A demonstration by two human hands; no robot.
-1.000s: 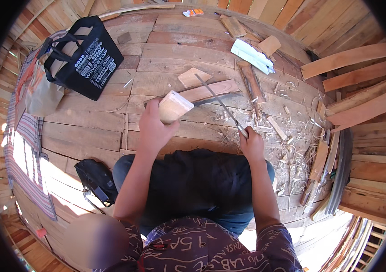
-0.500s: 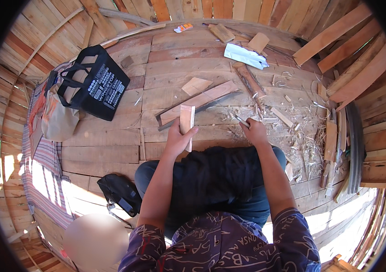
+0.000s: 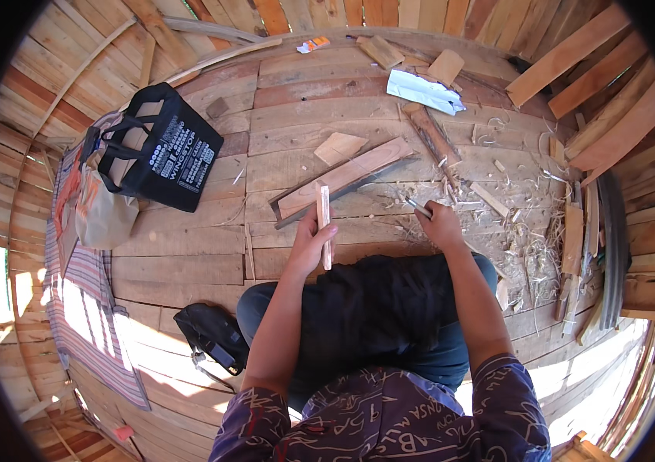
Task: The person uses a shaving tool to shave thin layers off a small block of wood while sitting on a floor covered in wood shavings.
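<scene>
My left hand (image 3: 310, 243) is closed around a short wooden block (image 3: 324, 223), held upright with a narrow edge towards me. In my right hand (image 3: 442, 225) is a slim knife-like tool (image 3: 418, 206), its pale shaft sticking out up and to the left; its exact kind is too small to tell. The tool and the block are well apart. Just beyond my left hand, a long wooden plank (image 3: 354, 175) lies slanted on the floor, with a smaller wood offcut (image 3: 340, 148) behind it. A dark cloth (image 3: 374, 308) covers my lap.
Curled wood shavings (image 3: 528, 246) litter the floor on the right. A bark-edged stick (image 3: 431, 138), a white sheet (image 3: 424, 92) and offcuts lie farther off. Boards (image 3: 574, 61) lean at the right wall. Left are a black tote bag (image 3: 170, 150) and a small black bag (image 3: 208, 335).
The wooden block has turned, from its broad face showing to its narrow edge. The view has shifted slightly, and the blurred round shape at lower left is gone. Both hands keep their holds.
</scene>
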